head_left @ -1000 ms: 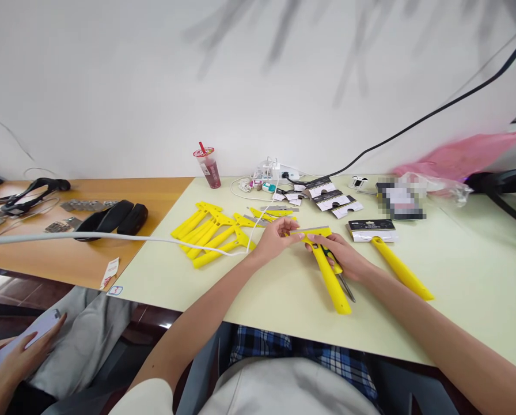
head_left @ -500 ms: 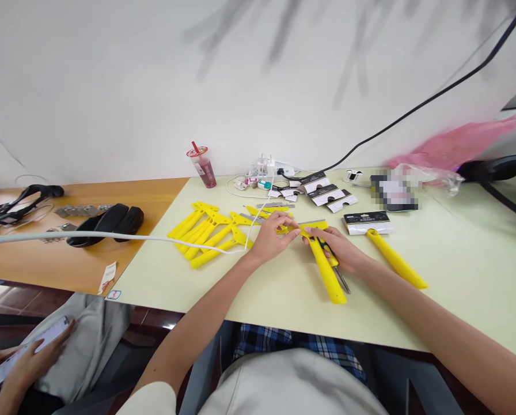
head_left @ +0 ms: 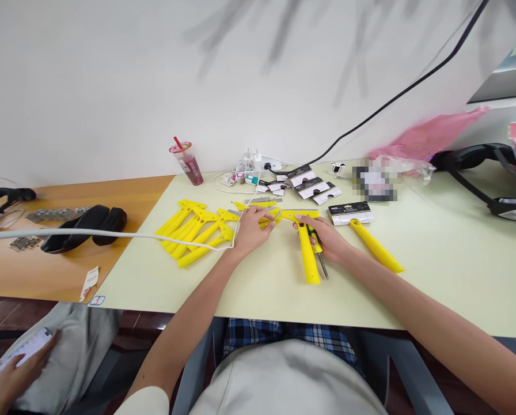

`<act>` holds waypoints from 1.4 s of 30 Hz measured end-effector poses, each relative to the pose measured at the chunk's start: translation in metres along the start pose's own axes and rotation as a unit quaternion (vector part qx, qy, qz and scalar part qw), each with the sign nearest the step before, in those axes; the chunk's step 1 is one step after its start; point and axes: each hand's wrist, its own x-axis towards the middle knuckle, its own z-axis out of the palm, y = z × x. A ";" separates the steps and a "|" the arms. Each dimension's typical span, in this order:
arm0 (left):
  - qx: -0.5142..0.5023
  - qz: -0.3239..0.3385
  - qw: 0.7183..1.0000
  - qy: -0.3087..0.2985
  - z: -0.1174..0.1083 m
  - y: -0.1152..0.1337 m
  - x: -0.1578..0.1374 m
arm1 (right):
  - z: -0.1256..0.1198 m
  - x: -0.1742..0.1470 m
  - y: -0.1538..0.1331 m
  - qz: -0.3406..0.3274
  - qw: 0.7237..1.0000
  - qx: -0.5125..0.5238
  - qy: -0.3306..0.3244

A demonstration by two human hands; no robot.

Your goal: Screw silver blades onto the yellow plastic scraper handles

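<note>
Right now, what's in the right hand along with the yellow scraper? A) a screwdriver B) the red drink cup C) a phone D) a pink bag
A: the right hand grips the yellow scraper together with a screwdriver, whose metal shaft sticks out below the fingers beside the scraper's handle.

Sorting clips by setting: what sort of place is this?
Probably a small assembly or packing bench: a pile of yellow scraper handles, loose card labels, and the right hand holding a screwdriver.
</note>
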 end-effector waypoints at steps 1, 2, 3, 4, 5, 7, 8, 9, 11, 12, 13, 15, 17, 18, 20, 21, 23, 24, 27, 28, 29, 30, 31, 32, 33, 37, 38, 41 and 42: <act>0.014 0.000 1.000 -0.003 -0.001 -0.003 0.000 | 0.000 0.000 0.000 0.001 1.000 0.000 0.001; 0.025 0.001 1.000 -0.004 -0.001 -0.005 0.001 | -0.001 0.000 0.000 0.003 1.000 -0.001 0.001; 0.032 0.004 0.999 -0.005 -0.002 -0.006 0.001 | -0.001 0.000 0.000 0.005 1.000 -0.002 0.003; 0.037 0.007 0.999 -0.006 -0.002 -0.007 0.001 | -0.001 0.000 0.000 0.005 1.000 -0.003 0.004; 0.039 0.009 0.999 -0.008 -0.002 -0.008 0.001 | -0.001 0.000 -0.001 0.005 1.000 -0.005 0.006; 0.044 0.013 0.999 -0.014 -0.002 -0.008 0.000 | -0.001 -0.001 -0.001 0.004 1.000 -0.007 0.010; 0.048 0.015 0.999 -0.018 -0.002 -0.008 0.000 | 0.000 -0.001 -0.001 0.004 1.000 -0.007 0.010; 0.053 0.015 0.998 -0.022 -0.002 -0.008 0.000 | 0.000 -0.001 -0.002 0.004 1.000 -0.008 0.010; 0.064 0.015 0.997 -0.031 -0.001 -0.008 -0.001 | 0.000 -0.002 -0.002 0.007 1.000 -0.008 0.006; 0.068 0.014 0.997 -0.035 -0.001 -0.007 -0.001 | 0.000 -0.002 -0.002 0.008 1.000 -0.008 0.005; 0.070 0.015 0.997 -0.038 -0.001 -0.007 -0.001 | 0.000 -0.001 -0.002 0.009 1.000 -0.008 0.003; 0.072 0.021 0.996 -0.042 -0.001 -0.006 -0.001 | 0.000 -0.001 -0.001 0.009 1.000 -0.010 -0.002; 0.074 0.030 0.996 -0.046 -0.001 -0.004 -0.001 | -0.001 -0.001 -0.001 0.009 1.000 -0.015 -0.006; 0.075 0.034 0.995 -0.048 -0.001 -0.003 -0.001 | -0.001 -0.001 -0.001 0.009 1.000 -0.018 -0.008; 0.076 0.039 0.995 -0.052 -0.001 -0.002 -0.002 | -0.001 -0.001 -0.001 0.008 1.000 -0.023 -0.010; 0.075 0.039 0.995 -0.053 -0.001 -0.001 -0.002 | -0.001 -0.001 -0.001 0.006 1.000 -0.024 -0.011; 0.074 0.036 0.995 -0.056 -0.002 -0.001 -0.002 | -0.001 -0.001 0.000 0.004 0.999 -0.029 -0.014; 0.075 0.035 0.995 -0.060 -0.002 -0.002 -0.002 | -0.002 -0.001 0.000 0.003 0.999 -0.032 -0.017; 0.085 0.035 0.993 -0.072 -0.002 -0.004 -0.001 | -0.002 -0.001 0.000 0.003 0.999 -0.042 -0.026; 0.090 0.035 0.992 -0.076 -0.001 -0.005 -0.001 | -0.002 0.000 0.001 0.003 0.999 -0.044 -0.027; 0.096 0.034 0.992 -0.079 0.000 -0.006 -0.001 | -0.002 0.000 0.001 0.002 0.999 -0.045 -0.027; 0.104 0.034 0.991 -0.083 0.001 -0.006 -0.001 | -0.002 0.000 0.001 0.003 0.999 -0.046 -0.026; 0.112 0.034 0.989 -0.087 0.002 -0.007 -0.001 | -0.002 0.000 0.000 0.004 0.999 -0.047 -0.025; 0.121 0.034 0.988 -0.090 0.003 -0.007 -0.001 | -0.002 0.000 0.000 0.006 0.999 -0.048 -0.025; 0.129 0.032 0.987 -0.091 0.004 -0.008 -0.001 | -0.001 0.000 -0.001 0.009 0.998 -0.049 -0.025; 0.118 0.022 0.991 -0.058 0.003 -0.005 0.000 | 0.000 -0.004 -0.004 0.020 0.997 -0.065 -0.038; 0.099 0.022 0.994 -0.037 0.001 -0.003 0.001 | -0.001 -0.004 -0.004 0.021 0.996 -0.072 -0.046; 0.001 0.036 0.999 0.013 -0.007 0.006 0.004 | -0.001 -0.006 -0.002 0.023 0.992 -0.099 -0.075; -0.037 0.043 0.998 0.010 -0.009 0.010 0.004 | -0.001 -0.007 -0.001 0.024 0.990 -0.107 -0.088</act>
